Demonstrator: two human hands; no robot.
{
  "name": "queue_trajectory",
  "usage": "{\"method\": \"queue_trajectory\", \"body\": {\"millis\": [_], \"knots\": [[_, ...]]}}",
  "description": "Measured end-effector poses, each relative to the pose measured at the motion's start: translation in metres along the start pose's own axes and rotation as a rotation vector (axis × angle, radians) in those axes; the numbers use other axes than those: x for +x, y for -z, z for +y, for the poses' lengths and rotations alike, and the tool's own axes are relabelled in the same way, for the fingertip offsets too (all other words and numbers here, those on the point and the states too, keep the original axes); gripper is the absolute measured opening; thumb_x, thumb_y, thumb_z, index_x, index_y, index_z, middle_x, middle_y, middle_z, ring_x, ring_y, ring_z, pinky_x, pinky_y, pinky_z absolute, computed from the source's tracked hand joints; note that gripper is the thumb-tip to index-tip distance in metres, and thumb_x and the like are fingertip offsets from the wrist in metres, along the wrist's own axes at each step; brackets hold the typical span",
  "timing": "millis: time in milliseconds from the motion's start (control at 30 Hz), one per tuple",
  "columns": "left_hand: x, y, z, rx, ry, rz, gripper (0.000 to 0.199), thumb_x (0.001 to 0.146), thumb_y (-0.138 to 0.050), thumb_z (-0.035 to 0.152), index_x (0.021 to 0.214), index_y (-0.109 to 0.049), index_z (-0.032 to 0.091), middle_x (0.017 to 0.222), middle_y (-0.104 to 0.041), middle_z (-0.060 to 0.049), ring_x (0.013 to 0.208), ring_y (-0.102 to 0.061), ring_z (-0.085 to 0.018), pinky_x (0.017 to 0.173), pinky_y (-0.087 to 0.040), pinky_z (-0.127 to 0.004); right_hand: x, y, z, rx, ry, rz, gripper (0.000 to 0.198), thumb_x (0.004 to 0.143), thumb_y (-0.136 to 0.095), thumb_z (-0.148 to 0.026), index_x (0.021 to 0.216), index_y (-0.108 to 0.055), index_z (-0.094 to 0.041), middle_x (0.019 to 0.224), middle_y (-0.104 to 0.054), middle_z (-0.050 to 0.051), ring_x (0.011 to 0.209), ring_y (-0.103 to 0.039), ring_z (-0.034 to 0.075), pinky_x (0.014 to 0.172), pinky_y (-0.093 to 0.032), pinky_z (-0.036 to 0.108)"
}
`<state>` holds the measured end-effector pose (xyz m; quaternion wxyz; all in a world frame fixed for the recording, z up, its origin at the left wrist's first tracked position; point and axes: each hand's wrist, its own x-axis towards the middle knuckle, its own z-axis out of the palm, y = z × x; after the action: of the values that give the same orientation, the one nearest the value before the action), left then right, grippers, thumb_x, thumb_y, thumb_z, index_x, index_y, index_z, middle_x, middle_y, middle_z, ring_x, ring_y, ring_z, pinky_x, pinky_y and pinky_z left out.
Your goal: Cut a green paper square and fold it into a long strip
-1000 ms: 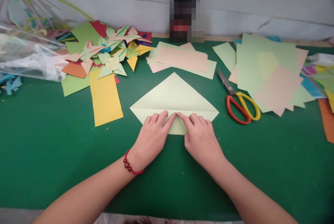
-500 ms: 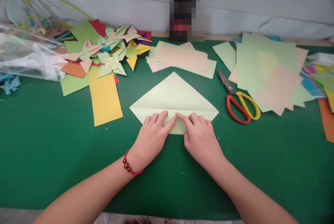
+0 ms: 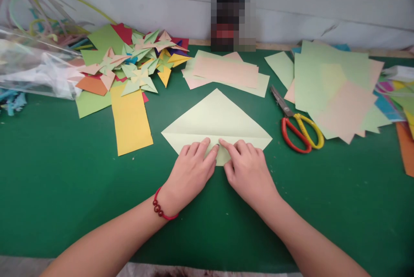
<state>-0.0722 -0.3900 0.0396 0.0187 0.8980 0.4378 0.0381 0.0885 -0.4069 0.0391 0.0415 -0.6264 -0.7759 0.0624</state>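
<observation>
A pale green sheet of paper [image 3: 216, 113] lies with one corner pointing away from me and a crease running across its middle. Its near side ends in a straight edge between my hands. My left hand [image 3: 193, 163], with a red beaded bracelet at the wrist, has bent fingers pressed on the left part of the paper and its thumb tucked by the near edge. On the right part, my right hand [image 3: 247, 167] presses with its index fingertip close to the crease. Its other fingers are curled, and its thumb is at the near edge. What lies under the fingers is hidden.
Scissors [image 3: 296, 124] with red and yellow handles lie right of the paper. Beyond are pink and green paper strips [image 3: 223, 70], a stack of sheets [image 3: 336, 79], folded paper pieces [image 3: 139, 74] and a yellow sheet [image 3: 131, 124]. A clear plastic bag [image 3: 35, 68] lies far left.
Both thumbs have shifted slightly along the near edge, and my left index finger has drawn back a little. The paper stays in the same place on the table.
</observation>
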Motion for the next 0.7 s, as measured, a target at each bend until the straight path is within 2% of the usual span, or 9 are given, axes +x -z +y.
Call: {"method": "queue_trajectory", "body": {"millis": [100,200,267,433,700], "knots": [[0.0,-0.001,0.001,0.004,-0.03,0.003,0.036,0.092,-0.037,0.019,0.125,-0.048,0.013,0.128,-0.05,-0.012,0.106,-0.051,-0.024,0.089,-0.043,-0.04,0.0,0.0,0.0,-0.001,-0.002,0.007,0.045,0.083,-0.044,-0.017,0.127,-0.05,-0.023,0.086,-0.052,0.005,0.08,-0.046,0.02,0.072,-0.029,0.034],[-0.001,-0.004,0.002,-0.001,-0.082,-0.001,0.04,0.092,-0.035,0.016,0.13,-0.044,0.009,0.135,-0.047,-0.012,0.124,-0.041,-0.025,0.105,-0.032,-0.041,0.0,-0.001,0.0,-0.005,0.006,0.018,0.045,0.082,-0.045,-0.017,0.127,-0.05,-0.022,0.086,-0.052,0.005,0.08,-0.045,0.02,0.072,-0.029,0.034],[-0.001,-0.007,0.002,-0.01,-0.097,-0.022,0.044,0.092,-0.033,0.015,0.136,-0.037,0.008,0.142,-0.04,-0.011,0.132,-0.033,-0.024,0.11,-0.026,-0.042,0.0,-0.001,-0.001,-0.008,0.01,0.026,0.046,0.082,-0.045,-0.017,0.127,-0.05,-0.022,0.086,-0.052,0.005,0.08,-0.045,0.02,0.071,-0.029,0.034],[-0.003,-0.012,0.004,-0.045,-0.077,-0.074,0.051,0.093,-0.028,0.015,0.143,-0.023,0.009,0.15,-0.024,-0.009,0.139,-0.018,-0.021,0.113,-0.019,-0.043,0.001,-0.001,-0.001,-0.011,-0.001,0.018,0.045,0.082,-0.045,-0.018,0.127,-0.05,-0.021,0.087,-0.053,0.006,0.081,-0.046,0.021,0.072,-0.029,0.034],[-0.006,-0.012,0.006,-0.095,-0.052,-0.096,0.054,0.095,-0.025,0.034,0.144,-0.02,0.01,0.151,-0.019,-0.009,0.14,-0.015,-0.021,0.113,-0.017,-0.046,0.0,0.0,-0.001,-0.006,-0.004,0.008,0.045,0.083,-0.043,-0.018,0.127,-0.05,-0.021,0.087,-0.053,0.005,0.082,-0.047,0.021,0.073,-0.029,0.034]]}}
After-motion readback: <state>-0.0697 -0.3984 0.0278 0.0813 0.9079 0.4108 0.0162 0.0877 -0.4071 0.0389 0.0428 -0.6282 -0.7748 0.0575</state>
